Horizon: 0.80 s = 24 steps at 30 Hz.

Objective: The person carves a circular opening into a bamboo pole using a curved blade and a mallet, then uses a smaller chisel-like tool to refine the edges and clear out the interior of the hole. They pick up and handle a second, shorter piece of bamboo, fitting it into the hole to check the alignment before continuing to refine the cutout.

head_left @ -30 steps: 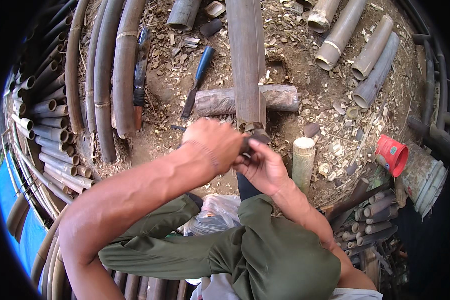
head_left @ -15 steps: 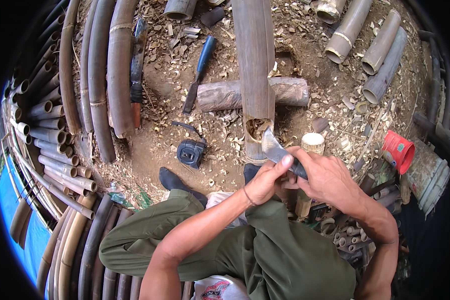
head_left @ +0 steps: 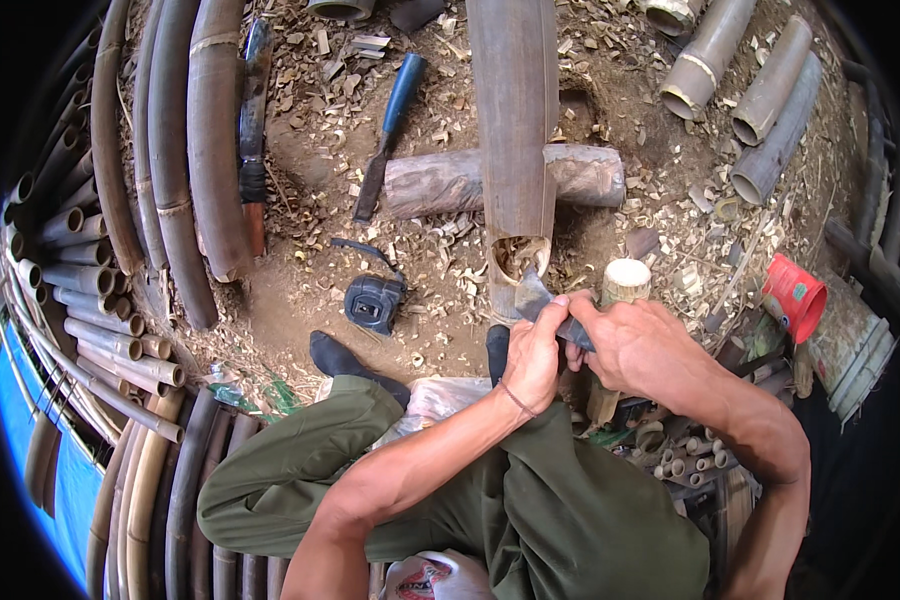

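Red bucket point(head_left: 781, 288) (green label point(head_left: 799, 292)) tilts; left hand point(head_left: 534, 358) and right hand point(head_left: 635, 342) grip a knife point(head_left: 533, 296) at notched bamboo point(head_left: 515, 130).

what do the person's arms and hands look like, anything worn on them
The left hand and right hand are both ungloved. The left forearm and right forearm are bare, with no sleeves in view. A thin, dark, cord-like band circles the left wrist; none shows on the right.

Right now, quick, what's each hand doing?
Left hand: closed, holding the bladed tool.
Right hand: closed, holding the same tool's dark handle.
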Motion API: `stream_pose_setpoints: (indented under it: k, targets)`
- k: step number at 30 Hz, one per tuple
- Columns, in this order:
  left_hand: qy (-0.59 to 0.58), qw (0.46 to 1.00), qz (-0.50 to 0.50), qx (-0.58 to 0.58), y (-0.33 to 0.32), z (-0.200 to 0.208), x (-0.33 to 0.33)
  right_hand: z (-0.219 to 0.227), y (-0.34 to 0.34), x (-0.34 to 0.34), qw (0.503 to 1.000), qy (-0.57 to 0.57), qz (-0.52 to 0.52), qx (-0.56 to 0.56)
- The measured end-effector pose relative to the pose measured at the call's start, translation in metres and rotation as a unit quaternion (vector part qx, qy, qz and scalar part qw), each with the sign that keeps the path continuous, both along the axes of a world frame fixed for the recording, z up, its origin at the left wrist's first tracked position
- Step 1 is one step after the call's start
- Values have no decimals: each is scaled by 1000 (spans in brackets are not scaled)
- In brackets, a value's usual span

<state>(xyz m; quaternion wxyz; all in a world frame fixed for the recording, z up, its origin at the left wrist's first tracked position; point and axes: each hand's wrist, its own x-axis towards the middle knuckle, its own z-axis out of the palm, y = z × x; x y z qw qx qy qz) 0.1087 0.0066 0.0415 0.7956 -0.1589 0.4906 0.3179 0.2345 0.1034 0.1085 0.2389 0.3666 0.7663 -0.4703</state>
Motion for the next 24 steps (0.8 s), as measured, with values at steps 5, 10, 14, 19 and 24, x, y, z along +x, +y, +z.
stream_pose_setpoints:
  k: [5,10,14,19,24]
  targets:
    - [81,988,-131,8,4,1,-22,-5,-22,-16,990,-59,-93,-84]
    - [128,961,-246,16,5,-6,-41,-13,-42,-28,975,-53,-184,-112]
    - [180,946,-268,40,1,-16,-46,-19,-56,-35,962,-26,-248,-112]
    - [268,889,-352,121,6,-24,-58,-24,-67,-50,927,-32,-343,-148]
    - [361,785,-416,282,7,-38,-74,-39,-86,-63,915,8,-385,-118]
